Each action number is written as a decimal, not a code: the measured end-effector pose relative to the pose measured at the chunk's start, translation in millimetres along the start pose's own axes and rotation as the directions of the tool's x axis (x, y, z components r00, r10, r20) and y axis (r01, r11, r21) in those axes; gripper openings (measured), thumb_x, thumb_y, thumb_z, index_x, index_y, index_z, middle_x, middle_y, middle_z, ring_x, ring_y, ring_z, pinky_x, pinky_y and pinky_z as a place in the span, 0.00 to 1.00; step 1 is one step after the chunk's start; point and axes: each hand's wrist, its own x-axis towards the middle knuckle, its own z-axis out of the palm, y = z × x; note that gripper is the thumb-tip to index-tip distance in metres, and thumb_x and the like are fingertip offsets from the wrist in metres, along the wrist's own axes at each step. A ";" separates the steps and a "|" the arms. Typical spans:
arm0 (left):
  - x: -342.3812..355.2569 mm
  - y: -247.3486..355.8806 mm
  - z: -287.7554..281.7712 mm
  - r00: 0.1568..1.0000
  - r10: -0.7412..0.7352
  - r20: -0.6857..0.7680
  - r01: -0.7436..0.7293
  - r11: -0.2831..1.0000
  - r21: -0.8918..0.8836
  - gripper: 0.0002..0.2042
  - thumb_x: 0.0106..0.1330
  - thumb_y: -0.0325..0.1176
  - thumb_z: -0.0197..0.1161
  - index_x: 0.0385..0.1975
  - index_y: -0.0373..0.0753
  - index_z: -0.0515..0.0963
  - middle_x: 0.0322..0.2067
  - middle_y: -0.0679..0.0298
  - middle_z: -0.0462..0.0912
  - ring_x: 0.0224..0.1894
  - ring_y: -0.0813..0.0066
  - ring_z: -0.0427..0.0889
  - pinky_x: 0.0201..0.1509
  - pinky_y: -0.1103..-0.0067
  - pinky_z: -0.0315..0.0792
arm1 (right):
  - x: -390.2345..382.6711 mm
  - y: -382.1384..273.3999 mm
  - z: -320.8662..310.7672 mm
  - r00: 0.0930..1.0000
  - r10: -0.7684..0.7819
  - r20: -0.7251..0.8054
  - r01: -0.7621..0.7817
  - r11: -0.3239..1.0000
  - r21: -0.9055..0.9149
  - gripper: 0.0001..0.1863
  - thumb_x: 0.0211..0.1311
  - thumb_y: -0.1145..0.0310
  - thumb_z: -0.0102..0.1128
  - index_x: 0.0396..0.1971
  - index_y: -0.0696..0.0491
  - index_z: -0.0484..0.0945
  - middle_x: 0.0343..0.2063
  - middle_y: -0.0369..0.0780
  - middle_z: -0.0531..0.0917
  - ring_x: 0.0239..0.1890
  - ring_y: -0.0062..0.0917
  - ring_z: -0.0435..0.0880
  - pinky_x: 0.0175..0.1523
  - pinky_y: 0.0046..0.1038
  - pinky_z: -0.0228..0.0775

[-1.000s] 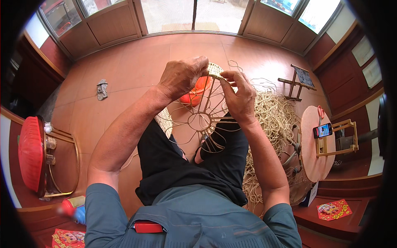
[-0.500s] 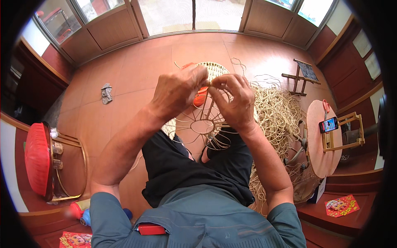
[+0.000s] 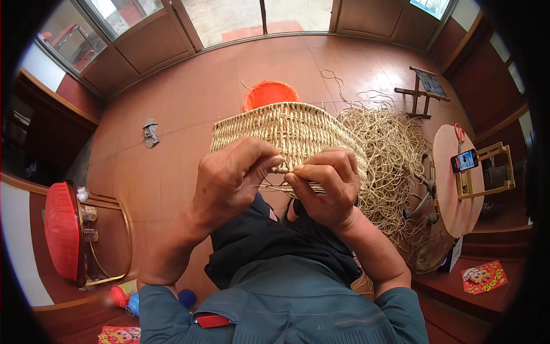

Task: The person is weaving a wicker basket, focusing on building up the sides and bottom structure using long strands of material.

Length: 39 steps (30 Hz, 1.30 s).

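A half-woven basket [image 3: 286, 131] of pale twisted cord is tipped over my lap, its woven side facing up. Bare frame wires show along its near edge, partly behind my hands. My left hand [image 3: 234, 175] is closed in a pinch on the cord at that near edge, thumb against forefinger. Just beside it, my right hand [image 3: 331, 184] also pinches at the edge, thumb and forefinger together on a short bit of cord. The fingertips of both hands are nearly touching. The cord between them is too small to follow.
A big heap of loose cord [image 3: 392, 146] lies right of the basket. Beyond it stands a folding stool [image 3: 425, 89]. A red basin [image 3: 270, 94] sits behind the basket. At right, a round table [image 3: 458, 212] bears scissors [image 3: 459, 133] and a phone [image 3: 464, 161].
The basket has turned: its open wire spokes faced me before, and now its woven side does. Both hands have come lower and nearer, still pinching. The red basin shows more.
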 end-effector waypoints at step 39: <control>5.3 -9.8 -5.1 0.995 -0.015 -0.097 0.025 0.994 0.106 0.06 0.66 0.28 0.80 0.38 0.40 0.88 0.38 0.62 0.88 0.43 0.64 0.85 0.48 0.68 0.77 | 11.4 5.8 -6.2 0.994 -0.052 0.093 0.053 0.999 -0.008 0.14 0.49 0.71 0.88 0.36 0.47 0.92 0.30 0.30 0.82 0.35 0.26 0.83 0.41 0.29 0.76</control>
